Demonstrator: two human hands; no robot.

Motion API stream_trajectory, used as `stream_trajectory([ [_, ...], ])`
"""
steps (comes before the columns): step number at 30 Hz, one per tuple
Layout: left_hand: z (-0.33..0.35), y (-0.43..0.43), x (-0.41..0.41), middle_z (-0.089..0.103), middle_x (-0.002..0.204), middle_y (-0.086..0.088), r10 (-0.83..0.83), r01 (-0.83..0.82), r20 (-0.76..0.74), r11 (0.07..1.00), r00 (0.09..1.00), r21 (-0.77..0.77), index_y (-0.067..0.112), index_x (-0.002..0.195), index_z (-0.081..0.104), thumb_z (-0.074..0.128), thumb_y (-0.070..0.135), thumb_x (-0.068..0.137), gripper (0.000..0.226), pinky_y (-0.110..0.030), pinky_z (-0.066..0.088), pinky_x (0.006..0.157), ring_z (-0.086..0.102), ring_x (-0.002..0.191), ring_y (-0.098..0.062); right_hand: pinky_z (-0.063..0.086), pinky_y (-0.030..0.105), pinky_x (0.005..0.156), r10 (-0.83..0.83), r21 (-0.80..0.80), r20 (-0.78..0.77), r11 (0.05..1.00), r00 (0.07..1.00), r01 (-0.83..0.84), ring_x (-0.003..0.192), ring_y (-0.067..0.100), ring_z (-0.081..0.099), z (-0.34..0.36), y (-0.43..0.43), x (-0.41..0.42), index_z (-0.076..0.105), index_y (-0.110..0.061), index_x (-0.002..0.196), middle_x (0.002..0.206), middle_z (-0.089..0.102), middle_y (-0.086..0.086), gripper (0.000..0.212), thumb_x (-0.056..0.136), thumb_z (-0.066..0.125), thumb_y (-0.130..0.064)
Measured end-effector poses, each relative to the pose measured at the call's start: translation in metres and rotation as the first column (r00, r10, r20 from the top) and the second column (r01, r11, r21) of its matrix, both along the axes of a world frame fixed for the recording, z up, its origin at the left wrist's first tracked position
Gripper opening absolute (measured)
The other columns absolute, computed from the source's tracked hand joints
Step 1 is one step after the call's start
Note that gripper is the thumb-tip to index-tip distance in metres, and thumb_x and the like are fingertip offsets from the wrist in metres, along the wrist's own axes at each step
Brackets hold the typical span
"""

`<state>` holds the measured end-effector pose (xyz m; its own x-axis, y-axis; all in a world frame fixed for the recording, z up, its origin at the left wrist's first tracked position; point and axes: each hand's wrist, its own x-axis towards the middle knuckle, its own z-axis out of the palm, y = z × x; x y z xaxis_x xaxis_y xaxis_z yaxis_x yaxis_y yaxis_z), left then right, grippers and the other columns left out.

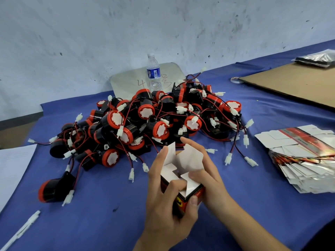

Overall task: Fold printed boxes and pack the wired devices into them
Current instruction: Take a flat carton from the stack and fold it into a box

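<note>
Currently the left hand (163, 205) clamps the printed box (192, 158), steadying it. The right hand (208, 176) apparently pinches a flap (190, 188) inward.

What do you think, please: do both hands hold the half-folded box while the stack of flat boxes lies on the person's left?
Not quite: the head view shows the stack of flat boxes on the person's right. The left hand and right hand do hold the half-folded box.

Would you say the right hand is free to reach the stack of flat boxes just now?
Probably not yet: the right hand is folding a flap of the box held by the left hand, though nothing blocks the stack.
</note>
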<state>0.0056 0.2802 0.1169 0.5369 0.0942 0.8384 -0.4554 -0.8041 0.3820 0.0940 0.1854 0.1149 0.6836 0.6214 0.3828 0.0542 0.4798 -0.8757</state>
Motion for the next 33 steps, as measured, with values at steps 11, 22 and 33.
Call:
stream_trajectory([
  [11,0.004,0.003,0.002,0.039,0.145,-0.021,-0.035,0.032,-0.017,0.986,0.999,-0.162,0.008,0.139,0.034,0.052,0.054,0.088,0.071,-0.039,0.046,0.098,0.044,0.129,-0.038,0.048,0.039,0.08,-0.029,-0.044,0.04,0.999,0.999,0.03,0.096,0.027,0.058,0.0,0.001,-0.002,0.058,-0.035,0.124,0.11,0.064,0.014,0.059,0.067,0.05,-0.023],
  [22,0.0,0.008,0.004,0.056,0.106,0.007,0.083,-0.083,0.039,0.997,0.996,0.007,0.021,0.1,0.057,0.038,0.048,0.098,0.033,-0.023,0.042,0.093,0.05,0.109,-0.008,0.047,0.021,0.089,-0.15,-0.044,0.111,0.987,0.982,0.156,0.109,0.013,0.062,0.006,0.002,-0.011,0.051,-0.022,0.133,0.121,0.065,0.0,0.047,0.095,0.046,-0.05],
  [33,-0.005,0.004,0.003,0.02,0.152,0.0,0.024,0.002,0.082,0.951,0.996,-0.308,0.023,0.116,0.04,0.06,0.06,0.084,0.052,-0.043,0.049,0.093,0.037,0.133,-0.043,0.047,0.041,0.094,-0.2,-0.061,0.222,0.974,0.954,0.218,0.114,0.026,0.058,0.008,0.001,-0.014,0.069,-0.014,0.084,0.121,0.062,0.0,0.071,0.085,0.036,-0.076],
])
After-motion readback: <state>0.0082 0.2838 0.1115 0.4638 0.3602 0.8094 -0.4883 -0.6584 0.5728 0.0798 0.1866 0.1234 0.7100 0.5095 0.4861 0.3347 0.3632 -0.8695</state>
